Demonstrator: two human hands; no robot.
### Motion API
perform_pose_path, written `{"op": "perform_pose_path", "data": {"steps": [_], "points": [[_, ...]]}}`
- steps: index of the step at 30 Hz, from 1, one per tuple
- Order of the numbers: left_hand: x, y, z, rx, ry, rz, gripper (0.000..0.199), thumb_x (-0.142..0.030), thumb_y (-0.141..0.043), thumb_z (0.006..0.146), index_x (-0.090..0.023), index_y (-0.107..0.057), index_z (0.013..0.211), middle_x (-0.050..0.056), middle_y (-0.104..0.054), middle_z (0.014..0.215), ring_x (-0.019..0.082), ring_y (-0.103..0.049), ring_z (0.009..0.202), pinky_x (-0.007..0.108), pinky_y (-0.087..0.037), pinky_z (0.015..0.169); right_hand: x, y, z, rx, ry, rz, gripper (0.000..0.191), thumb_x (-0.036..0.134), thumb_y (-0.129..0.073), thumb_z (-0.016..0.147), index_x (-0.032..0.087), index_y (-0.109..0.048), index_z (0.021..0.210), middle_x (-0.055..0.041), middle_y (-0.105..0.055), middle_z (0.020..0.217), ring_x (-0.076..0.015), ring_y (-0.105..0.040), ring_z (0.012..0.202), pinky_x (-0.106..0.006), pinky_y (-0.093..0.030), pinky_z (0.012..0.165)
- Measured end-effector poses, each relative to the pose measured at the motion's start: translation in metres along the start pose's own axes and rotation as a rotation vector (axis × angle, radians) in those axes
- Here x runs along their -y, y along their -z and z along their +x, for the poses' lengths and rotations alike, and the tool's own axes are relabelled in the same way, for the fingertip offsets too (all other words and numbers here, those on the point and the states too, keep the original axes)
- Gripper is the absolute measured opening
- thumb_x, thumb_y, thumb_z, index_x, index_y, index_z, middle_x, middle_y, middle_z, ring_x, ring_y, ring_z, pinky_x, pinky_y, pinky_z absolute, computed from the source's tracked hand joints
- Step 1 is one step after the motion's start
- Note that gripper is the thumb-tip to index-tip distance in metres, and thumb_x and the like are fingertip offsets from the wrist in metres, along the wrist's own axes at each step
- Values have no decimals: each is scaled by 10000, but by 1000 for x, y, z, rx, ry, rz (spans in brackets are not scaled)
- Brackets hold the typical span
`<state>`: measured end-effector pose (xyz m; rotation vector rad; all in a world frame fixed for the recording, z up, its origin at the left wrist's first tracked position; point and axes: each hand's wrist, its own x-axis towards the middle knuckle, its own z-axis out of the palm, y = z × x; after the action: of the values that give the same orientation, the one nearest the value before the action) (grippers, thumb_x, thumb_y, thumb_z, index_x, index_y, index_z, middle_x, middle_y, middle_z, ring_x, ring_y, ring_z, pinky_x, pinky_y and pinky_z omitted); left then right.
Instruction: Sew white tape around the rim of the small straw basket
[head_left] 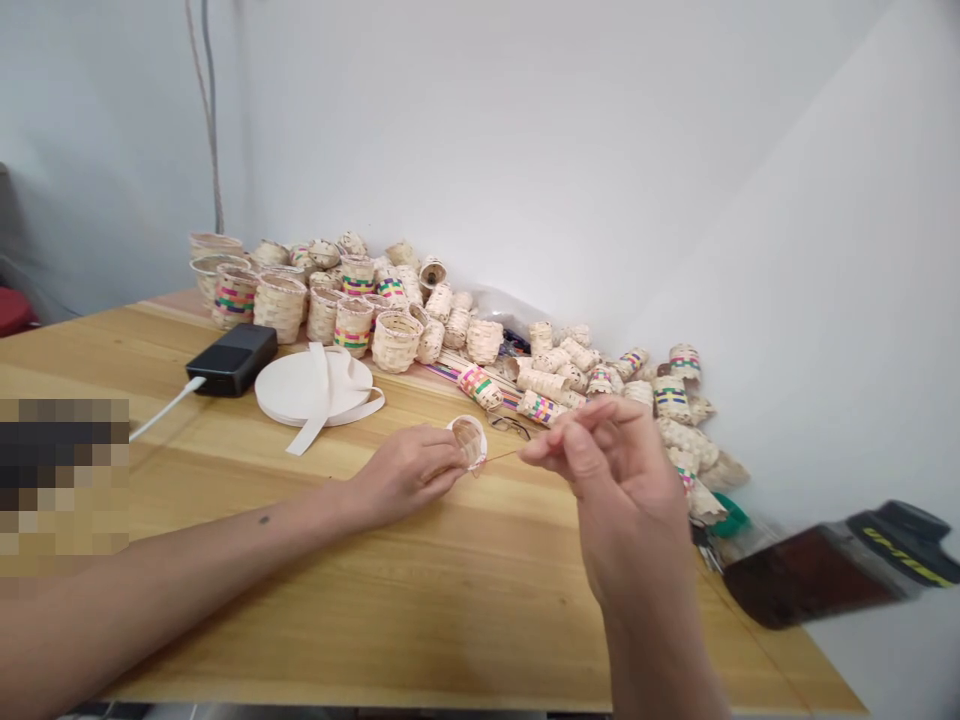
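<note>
My left hand (420,468) is closed on a small woven bamboo basket (470,438) whose open mouth faces up and toward me. A white band runs around the basket's rim. From the rim's right side a thin reddish thread (501,456) stretches taut to my right hand (626,490). The thumb and forefinger of that hand are pinched together on the thread, raised a little above the table. Whether a needle is between those fingertips, I cannot make out. Some loose reddish thread lies against the lower edge of the rim.
Many woven baskets (396,340) are piled along the wall. A roll of white ribbon (300,385) and a black power bank (231,358) with a white cable lie at left. Glasses (510,427) lie behind the held basket. A dark pouch-like object (817,570) juts in at right.
</note>
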<state>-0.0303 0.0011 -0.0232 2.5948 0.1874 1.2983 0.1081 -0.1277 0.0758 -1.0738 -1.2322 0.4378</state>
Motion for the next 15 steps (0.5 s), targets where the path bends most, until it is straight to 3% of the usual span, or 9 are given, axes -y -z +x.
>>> {"op": "perform_pose_path", "data": {"steps": [8,15], "points": [[-1,0,-1,-13,58,73,211,-163,-475,913,-150,-660,810,42,-670,777,150,-605,720,232,-431,651,39,4,-18,-17,160,125,136,118,-524,925,240,-568,966,19,-596,814,-117,-627,730,-318,-558,759],[0,1,-1,-12,82,62,184,-167,-490,903,-158,-662,837,34,-696,816,145,-610,728,228,-436,657,45,-3,-23,83,156,158,162,102,-513,925,243,-578,972,16,-608,796,-122,-633,712,-339,-578,751]]}}
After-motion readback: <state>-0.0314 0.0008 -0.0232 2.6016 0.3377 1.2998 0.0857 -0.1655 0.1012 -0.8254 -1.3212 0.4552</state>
